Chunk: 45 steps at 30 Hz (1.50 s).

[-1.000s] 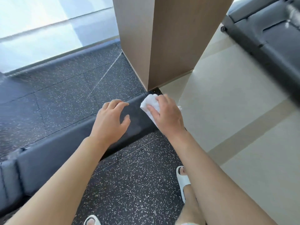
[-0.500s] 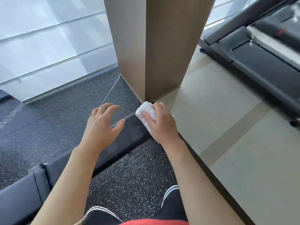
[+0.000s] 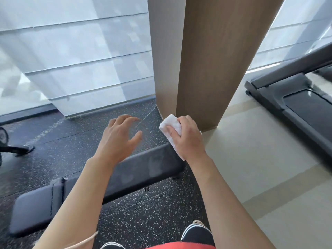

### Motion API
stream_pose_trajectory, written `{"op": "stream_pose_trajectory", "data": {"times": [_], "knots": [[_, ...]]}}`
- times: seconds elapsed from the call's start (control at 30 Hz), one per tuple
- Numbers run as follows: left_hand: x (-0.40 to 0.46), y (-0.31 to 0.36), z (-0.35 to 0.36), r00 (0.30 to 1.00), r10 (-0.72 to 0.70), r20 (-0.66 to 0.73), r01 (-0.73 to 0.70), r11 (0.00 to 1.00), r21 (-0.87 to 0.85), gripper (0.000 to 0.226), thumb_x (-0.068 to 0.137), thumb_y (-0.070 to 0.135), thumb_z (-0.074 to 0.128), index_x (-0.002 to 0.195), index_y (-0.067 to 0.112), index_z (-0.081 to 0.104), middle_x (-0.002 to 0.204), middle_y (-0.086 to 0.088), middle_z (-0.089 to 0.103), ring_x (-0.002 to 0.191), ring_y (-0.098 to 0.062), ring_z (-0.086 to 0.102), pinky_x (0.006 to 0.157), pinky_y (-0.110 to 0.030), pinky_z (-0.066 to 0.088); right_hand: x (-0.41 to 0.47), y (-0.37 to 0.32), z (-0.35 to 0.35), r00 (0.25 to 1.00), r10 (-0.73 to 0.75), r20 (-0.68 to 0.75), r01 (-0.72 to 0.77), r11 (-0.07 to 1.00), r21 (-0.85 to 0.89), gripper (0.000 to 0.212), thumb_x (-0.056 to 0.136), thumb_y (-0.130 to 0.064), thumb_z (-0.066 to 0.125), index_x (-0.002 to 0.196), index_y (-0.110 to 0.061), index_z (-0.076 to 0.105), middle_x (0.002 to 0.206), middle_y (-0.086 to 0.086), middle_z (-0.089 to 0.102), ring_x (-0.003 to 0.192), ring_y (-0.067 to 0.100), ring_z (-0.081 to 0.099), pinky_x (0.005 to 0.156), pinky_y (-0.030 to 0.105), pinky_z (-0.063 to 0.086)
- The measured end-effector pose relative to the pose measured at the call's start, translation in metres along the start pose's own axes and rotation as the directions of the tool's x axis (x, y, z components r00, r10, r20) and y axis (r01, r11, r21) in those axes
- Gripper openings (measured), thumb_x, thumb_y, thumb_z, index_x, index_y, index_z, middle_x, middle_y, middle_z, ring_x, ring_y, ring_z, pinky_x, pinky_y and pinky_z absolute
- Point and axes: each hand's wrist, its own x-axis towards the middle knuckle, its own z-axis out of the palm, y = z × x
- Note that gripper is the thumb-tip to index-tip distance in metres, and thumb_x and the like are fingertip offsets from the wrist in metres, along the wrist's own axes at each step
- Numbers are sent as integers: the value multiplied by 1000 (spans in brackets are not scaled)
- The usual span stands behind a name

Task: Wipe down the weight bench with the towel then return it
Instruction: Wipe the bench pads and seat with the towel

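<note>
A black padded weight bench [image 3: 147, 168] runs from lower left to centre, its right end near a wooden pillar. My right hand [image 3: 186, 139] grips a small white towel [image 3: 170, 124], bunched, above the bench's right end. My left hand [image 3: 120, 137] hovers above the bench pad with fingers spread and holds nothing. Faint damp smears show on the pad below the hands.
A tall wooden pillar [image 3: 206, 60] stands just beyond the bench end. A treadmill [image 3: 296, 103] sits at the right on pale tile floor [image 3: 260, 168]. Speckled black rubber flooring [image 3: 62, 144] lies under the bench; a glass wall [image 3: 80, 60] is behind. A dark equipment foot [image 3: 18, 150] is at the left.
Both hands have lifted off the bench pad. The view has risen and tilted up, showing more of the bench, the pillar and the treadmill. The towel stays in my right hand.
</note>
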Motion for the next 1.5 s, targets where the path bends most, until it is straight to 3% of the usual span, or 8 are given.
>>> {"op": "stream_pose_trajectory", "data": {"times": [0.2, 0.33, 0.5, 0.7, 0.93, 1.1, 1.23, 1.5], "knots": [[-5, 60, -6, 974, -192, -117, 191, 981, -21, 54, 95, 53, 57, 142, 27, 57, 148, 7, 52, 138, -26, 41, 114, -48, 39, 55, 19, -47, 972, -187, 144, 176, 981, 86, 34, 100, -53, 58, 107, -20, 56, 100, -9, 53, 91, 10, 49, 74, 27, 37], [-21, 88, -14, 938, -296, -179, 297, 955, -26, 59, 91, 59, 49, 141, 30, 56, 148, 8, 51, 138, -24, 42, 112, -50, 41, 81, 17, -61, 944, -280, 176, 256, 955, 148, 36, 99, -57, 61, 104, -21, 57, 100, -8, 56, 91, 11, 53, 74, 26, 41], [-53, 93, -29, 877, -399, -268, 416, 909, 9, 52, 97, 46, 63, 145, 26, 55, 151, 4, 49, 141, -24, 39, 117, -47, 37, 80, -4, -68, 898, -384, 216, 331, 911, 245, 36, 99, -55, 61, 103, -19, 57, 97, -6, 56, 87, 14, 54, 73, 28, 45], [-103, 87, -43, 819, -457, -347, 481, 877, -21, 52, 96, 47, 63, 143, 25, 56, 149, 4, 51, 140, -23, 39, 117, -48, 37, 64, -37, -66, 838, -486, 248, 412, 861, 297, 32, 100, -51, 62, 100, -19, 57, 93, -5, 56, 84, 15, 55, 71, 27, 45], [-180, 66, -74, 729, -520, -445, 549, 833, -72, 51, 94, 42, 68, 141, 24, 60, 148, 3, 52, 140, -23, 40, 117, -52, 38, 13, -102, -48, 774, -574, 267, 468, 803, 370, 28, 100, -46, 64, 99, -19, 57, 94, -4, 57, 84, 18, 55, 71, 35, 49], [-251, 40, -106, 665, -569, -483, 604, 791, -99, 60, 87, 58, 56, 139, 28, 60, 147, 5, 53, 137, -24, 43, 116, -54, 39, -39, -165, -29, 720, -627, 297, 492, 763, 419, 26, 101, -44, 60, 101, -18, 58, 98, -5, 56, 88, 18, 55, 74, 42, 52], [-317, 14, -132, 610, -602, -514, 648, 753, -112, 66, 84, 64, 48, 138, 27, 60, 146, 4, 54, 135, -25, 44, 115, -55, 40, -90, -221, -11, 671, -668, 322, 513, 732, 449, 26, 100, -45, 59, 101, -20, 56, 98, -7, 54, 89, 16, 54, 75, 42, 52], [-433, -17, -179, 499, -641, -584, 721, 680, -130, 62, 87, 59, 50, 139, 26, 60, 144, 5, 55, 133, -24, 44, 112, -49, 42, -183, -323, 20, 560, -758, 336, 581, 648, 493, 22, 100, -47, 58, 101, -26, 50, 98, -11, 51, 87, 14, 52, 75, 37, 47]]}}
